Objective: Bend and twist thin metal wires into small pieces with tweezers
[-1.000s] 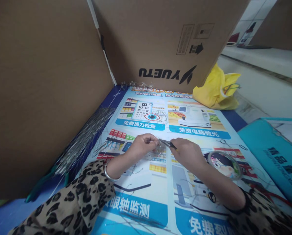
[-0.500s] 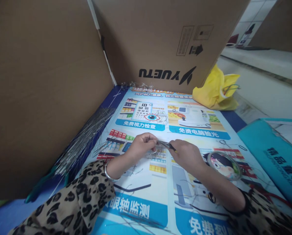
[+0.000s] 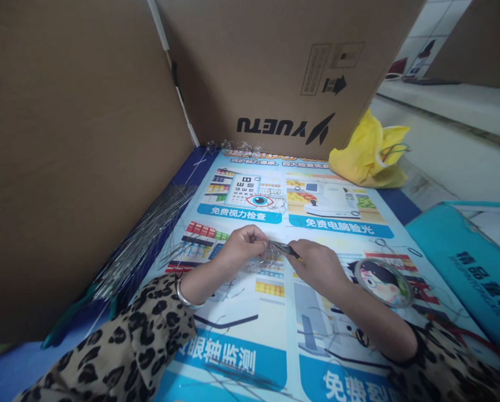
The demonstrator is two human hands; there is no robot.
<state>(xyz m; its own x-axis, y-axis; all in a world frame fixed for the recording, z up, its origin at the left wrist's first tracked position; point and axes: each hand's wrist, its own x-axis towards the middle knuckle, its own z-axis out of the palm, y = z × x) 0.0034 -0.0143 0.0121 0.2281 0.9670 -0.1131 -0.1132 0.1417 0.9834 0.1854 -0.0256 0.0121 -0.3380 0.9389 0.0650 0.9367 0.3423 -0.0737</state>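
Note:
Over the middle of a printed poster (image 3: 229, 307), my left hand (image 3: 246, 244) is closed in a pinch on a thin bent wire (image 3: 269, 255), which loops below the fingertips. My right hand (image 3: 317, 262) is wrapped round the handles of a pair of pliers (image 3: 281, 246). The jaws of the pliers point left and meet the wire at my left fingertips. How the wire sits in the jaws is too small to make out. Most of the handles are hidden in my right palm.
A bundle of straight wires (image 3: 139, 240) lies at the left by a cardboard panel (image 3: 78, 139). A roll of clear tape (image 3: 359, 282) lies right of my right hand. Farther right are a yellow bag (image 3: 365, 159) and a teal box (image 3: 463, 262). Wire offcuts (image 3: 241, 374) lie in front.
Both hands stay nearly in place, the pliers still at my left fingertips. The wire loop under the fingers has shifted slightly.

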